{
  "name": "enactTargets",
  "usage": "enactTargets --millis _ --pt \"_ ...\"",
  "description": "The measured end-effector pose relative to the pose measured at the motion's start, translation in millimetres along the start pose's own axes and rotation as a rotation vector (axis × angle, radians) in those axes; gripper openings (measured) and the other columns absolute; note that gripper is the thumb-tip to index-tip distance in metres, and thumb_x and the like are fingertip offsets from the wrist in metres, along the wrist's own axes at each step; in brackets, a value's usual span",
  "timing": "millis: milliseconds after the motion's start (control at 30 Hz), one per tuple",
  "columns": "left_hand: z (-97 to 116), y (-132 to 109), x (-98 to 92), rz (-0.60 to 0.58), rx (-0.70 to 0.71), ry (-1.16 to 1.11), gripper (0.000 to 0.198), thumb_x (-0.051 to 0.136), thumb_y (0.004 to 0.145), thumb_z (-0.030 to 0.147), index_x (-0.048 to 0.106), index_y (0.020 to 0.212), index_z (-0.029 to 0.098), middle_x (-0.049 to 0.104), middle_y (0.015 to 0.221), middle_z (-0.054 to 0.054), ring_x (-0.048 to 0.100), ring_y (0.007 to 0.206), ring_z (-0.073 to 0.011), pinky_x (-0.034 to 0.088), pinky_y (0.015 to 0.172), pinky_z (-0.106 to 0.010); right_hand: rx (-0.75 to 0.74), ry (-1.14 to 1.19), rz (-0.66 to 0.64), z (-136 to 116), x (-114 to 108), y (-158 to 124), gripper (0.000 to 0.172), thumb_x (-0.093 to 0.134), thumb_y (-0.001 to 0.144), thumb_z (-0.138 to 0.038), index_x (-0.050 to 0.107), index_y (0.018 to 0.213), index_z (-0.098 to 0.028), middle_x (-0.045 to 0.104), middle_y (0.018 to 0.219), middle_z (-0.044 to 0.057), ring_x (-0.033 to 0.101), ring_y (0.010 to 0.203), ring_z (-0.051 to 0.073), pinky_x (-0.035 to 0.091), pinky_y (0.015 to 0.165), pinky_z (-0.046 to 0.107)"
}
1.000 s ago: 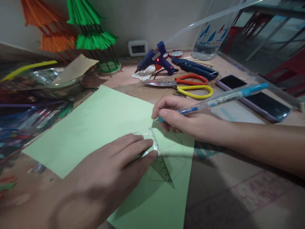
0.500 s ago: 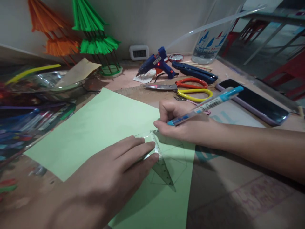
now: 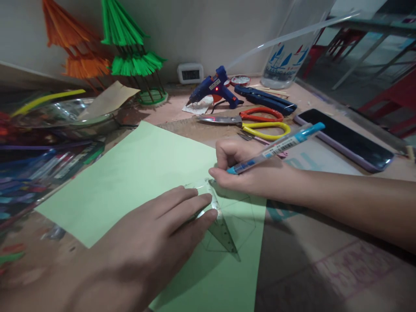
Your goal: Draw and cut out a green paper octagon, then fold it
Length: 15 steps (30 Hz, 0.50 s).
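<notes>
My left hand point(image 3: 162, 234) lies stretched out across a clear triangular ruler point(image 3: 224, 232), its fingertips pressing it flat on a light green sheet of paper point(image 3: 136, 173). In my right hand point(image 3: 247, 171) is a pen point(image 3: 276, 149) with a clear barrel and blue ends, gripped between thumb and fingers and tilted up to the right. The pen's tip is hidden by the thumb, close to the ruler's upper edge. Thin drawn lines forming an angular figure point(image 3: 251, 212) show on the paper to the right of the ruler.
Behind the paper lie scissors point(image 3: 266, 123), a blue glue gun point(image 3: 211, 89), a utility knife point(image 3: 264, 99) and a small digital clock point(image 3: 190, 73). A phone point(image 3: 346, 138) rests at right, near a clear bottle point(image 3: 282, 65). Green point(image 3: 136, 65) and orange point(image 3: 76, 65) crafted towers stand at back left, beside a metal bowl point(image 3: 65, 115).
The pen's upper end has shifted slightly left and down. My left hand and the triangular ruler have stayed in place.
</notes>
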State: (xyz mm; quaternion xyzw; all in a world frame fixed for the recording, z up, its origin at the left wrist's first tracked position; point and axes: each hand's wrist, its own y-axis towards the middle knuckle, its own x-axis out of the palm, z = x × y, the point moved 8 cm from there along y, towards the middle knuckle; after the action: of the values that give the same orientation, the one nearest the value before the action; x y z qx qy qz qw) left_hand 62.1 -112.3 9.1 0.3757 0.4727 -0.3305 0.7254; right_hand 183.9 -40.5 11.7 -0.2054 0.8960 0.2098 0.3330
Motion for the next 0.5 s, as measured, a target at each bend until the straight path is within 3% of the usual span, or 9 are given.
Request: enactTargets --millis 133,500 --pt "3.8 0.0 1.6 0.039 0.037 0.106 0.045 0.030 0.109 0.020 0.076 0.108 0.020 0.078 0.114 -0.005 0.071 0.107 -0.0227 0.060 0.096 -0.032 0.005 0.010 -0.008 0.8 1.6 0.0 0.026 0.064 0.085 -0.025 0.044 0.068 -0.022 0.052 0.065 -0.004 0.043 0.060 0.012 0.029 0.057 0.029" --pt "3.5 0.0 -3.5 0.037 0.029 0.061 0.044 0.031 0.109 0.022 0.075 0.113 0.021 0.078 0.116 -0.006 0.072 0.109 -0.0230 0.060 0.096 -0.032 0.064 0.021 -0.040 4.7 3.8 -0.6 0.025 0.063 0.085 -0.027 0.045 0.069 -0.023 0.054 0.065 -0.003 0.045 0.063 0.013 0.031 0.058 0.028"
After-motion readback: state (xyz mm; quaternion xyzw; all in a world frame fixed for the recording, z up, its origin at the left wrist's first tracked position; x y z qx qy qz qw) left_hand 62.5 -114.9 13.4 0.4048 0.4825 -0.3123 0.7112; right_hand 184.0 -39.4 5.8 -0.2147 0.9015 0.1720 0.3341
